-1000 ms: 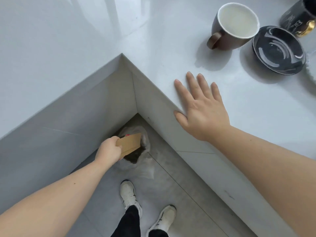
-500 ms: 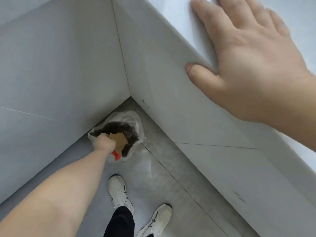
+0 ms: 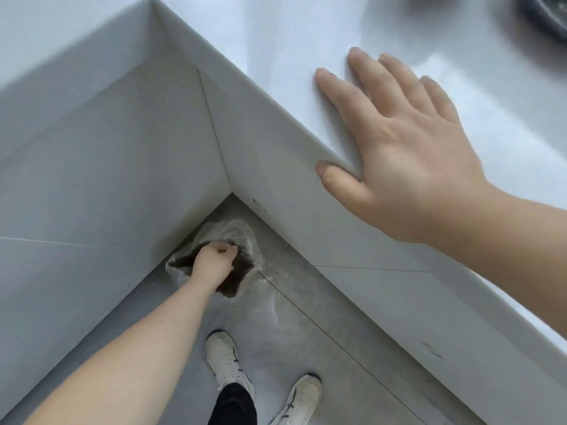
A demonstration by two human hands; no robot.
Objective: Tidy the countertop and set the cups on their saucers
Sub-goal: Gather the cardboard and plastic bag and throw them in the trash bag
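Left hand (image 3: 214, 265) is reached down to the floor, into the dark mouth of a clear plastic rubbish bag (image 3: 242, 240) that sits in the inside corner where the two cabinet faces meet. Fingers are curled into a loose fist; nothing shows in them, and whether anything is pinched inside I cannot tell. Right hand (image 3: 408, 154) lies flat on the counter (image 3: 276, 35), fingers spread and palm down, thumb hooked over the front edge, holding nothing; it looks like a brace while the body leans down. Of the task's crockery, only the rim of a dark saucer (image 3: 546, 16) is in view, at the top right corner of the frame, well apart from the right hand; no cup is visible. Judgement: this is the tidying step, disposal of rubbish into the bag, with cup placement not yet begun. Next move calls for withdrawing the left hand clear of the bag, straightening up, and bringing the view up to the counter to locate the cups and match each to a saucer. Two white shoes (image 3: 227, 363) stand just behind the bag.
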